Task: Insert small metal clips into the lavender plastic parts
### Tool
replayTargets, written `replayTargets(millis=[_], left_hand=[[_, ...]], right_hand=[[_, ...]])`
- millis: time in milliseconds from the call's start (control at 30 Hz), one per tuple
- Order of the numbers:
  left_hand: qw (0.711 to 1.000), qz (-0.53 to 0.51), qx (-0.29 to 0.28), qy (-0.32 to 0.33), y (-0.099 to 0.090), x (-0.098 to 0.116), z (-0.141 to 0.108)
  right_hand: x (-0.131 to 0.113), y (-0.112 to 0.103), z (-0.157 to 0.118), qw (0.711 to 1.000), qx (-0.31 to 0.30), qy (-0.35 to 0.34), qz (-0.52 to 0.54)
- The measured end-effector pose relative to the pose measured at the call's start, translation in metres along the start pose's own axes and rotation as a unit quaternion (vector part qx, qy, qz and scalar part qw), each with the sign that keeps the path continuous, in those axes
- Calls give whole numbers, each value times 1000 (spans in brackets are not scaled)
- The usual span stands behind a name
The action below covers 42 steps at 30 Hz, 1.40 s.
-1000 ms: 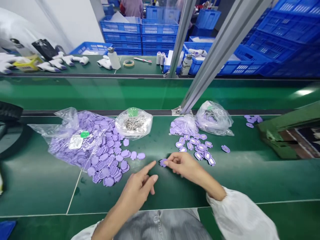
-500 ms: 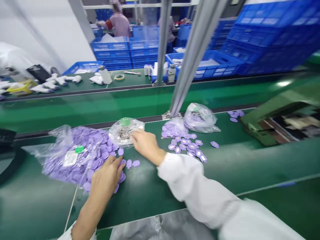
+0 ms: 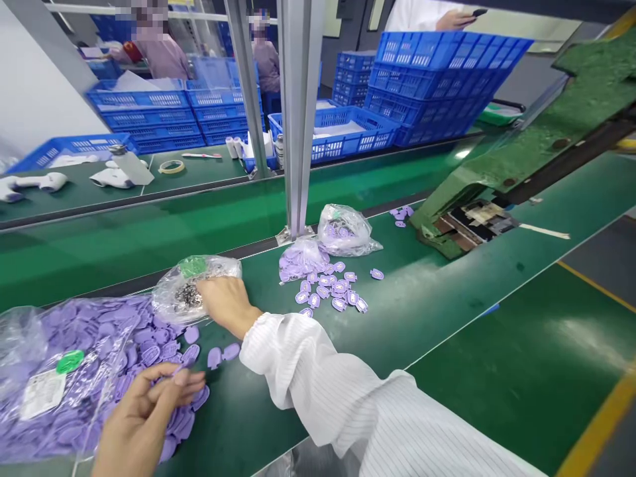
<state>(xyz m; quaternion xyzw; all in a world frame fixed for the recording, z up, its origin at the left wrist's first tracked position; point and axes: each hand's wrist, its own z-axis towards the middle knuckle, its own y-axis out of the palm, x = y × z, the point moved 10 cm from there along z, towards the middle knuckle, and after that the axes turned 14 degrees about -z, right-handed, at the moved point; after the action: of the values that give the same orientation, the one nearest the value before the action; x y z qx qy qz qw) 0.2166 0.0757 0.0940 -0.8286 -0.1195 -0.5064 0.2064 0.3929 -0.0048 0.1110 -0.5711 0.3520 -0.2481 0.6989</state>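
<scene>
My left hand [image 3: 144, 411] is closed in a pinch, with a flat purple plastic piece [image 3: 189, 356] at its thumb and fingertips. Below and beside it spreads a heap of similar purple pieces [image 3: 99, 331], partly under a clear bag with a white label. My right hand [image 3: 223, 298] reaches into an open clear bag [image 3: 169, 285] of small metal parts [image 3: 189, 295]. Its fingers look drawn together, but the tips are hidden among the parts. Two loose purple pieces [image 3: 222, 354] lie between my hands.
Purple pieces with pale centres [image 3: 340, 288] lie right of my right arm, before two clear bags [image 3: 348, 230]. A green machine [image 3: 462, 212] stands farther right. A metal post [image 3: 297, 132] rises behind the bags. Blue crates [image 3: 422, 86] and co-workers are beyond.
The view has swung right. My left hand has come up off the heap with a purple piece at its fingertips. My right hand stays at the bag of metal parts.
</scene>
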Motion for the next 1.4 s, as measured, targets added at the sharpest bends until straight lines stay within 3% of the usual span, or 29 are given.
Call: replayTargets(millis=[67, 167, 300, 367, 467, 533, 600, 700, 867, 1067, 1233, 1400], left_hand=[[995, -72, -59, -25, 23, -8, -3], [987, -127, -88, -42, 43, -15, -4], [974, -147, -161, -63, 78, -16, -11], [968, -156, -188, -66, 94, -15, -15], [963, -157, -211, -64, 112, -14, -17], [963, -150, -213, -69, 118, -17, -15], [966, -147, -201, -77, 118, -20, -10], [969, -150, -180, -81, 115, -22, -6], [969, -155, -174, -81, 114, -22, -7], [970, -181, -144, -72, 109, -25, -7], [969, -161, -168, -78, 111, -24, -8], [978, -138, -155, -29, 108, -13, -7]], right_hand=[[3, -2, 1, 1000, -9, -1, -3], [10, -14, 1, 1000, -13, 8, 24], [34, -33, -15, 975, 3, 71, 208], [44, -33, -38, 933, -14, 90, 349], [58, -14, -92, 834, -94, 136, 527], [72, -4, -129, 789, -117, 180, 577], [83, 5, -157, 765, -131, 214, 593], [83, 14, -173, 756, -149, 222, 597], [65, 23, -164, 745, -185, 188, 613], [64, 26, -164, 738, -202, 180, 618], [64, 23, -165, 738, -198, 180, 619], [63, 24, -163, 737, -201, 175, 621]])
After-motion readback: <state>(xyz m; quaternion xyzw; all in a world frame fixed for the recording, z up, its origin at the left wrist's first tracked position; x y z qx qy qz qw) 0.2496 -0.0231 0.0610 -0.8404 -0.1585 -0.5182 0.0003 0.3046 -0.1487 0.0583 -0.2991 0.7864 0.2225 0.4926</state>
